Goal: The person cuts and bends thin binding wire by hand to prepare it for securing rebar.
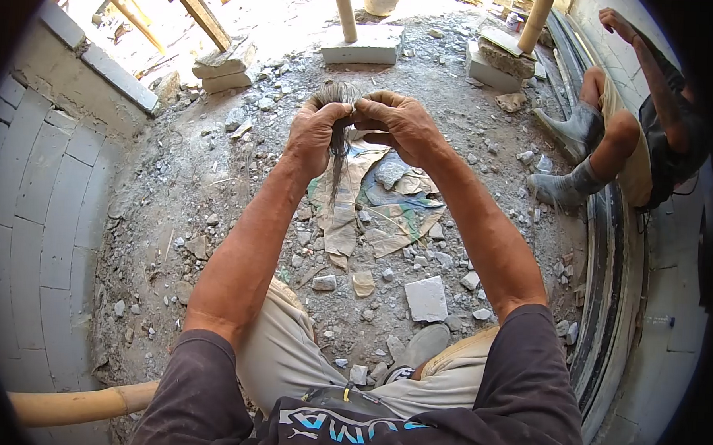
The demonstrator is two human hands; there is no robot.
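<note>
"what's gripped?"
"left hand [317,129] and right hand [400,127] both pinch the fibre bundle [340,142], fingertips closed, above the sacking's [404,224] far end."
"and the step?"
"seemingly parting strands; the next move calls for a steady pinch."

Dressed in a dark charcoal T-shirt [474,434] with loose short sleeves [206,383] — printed at the near front with blue and white PUMA lettering [355,429] and a small pale cat logo [303,434] — over light beige trousers [276,342], tanner at the right knee, and shod, farther off, in a grey shoe [427,345].
</note>
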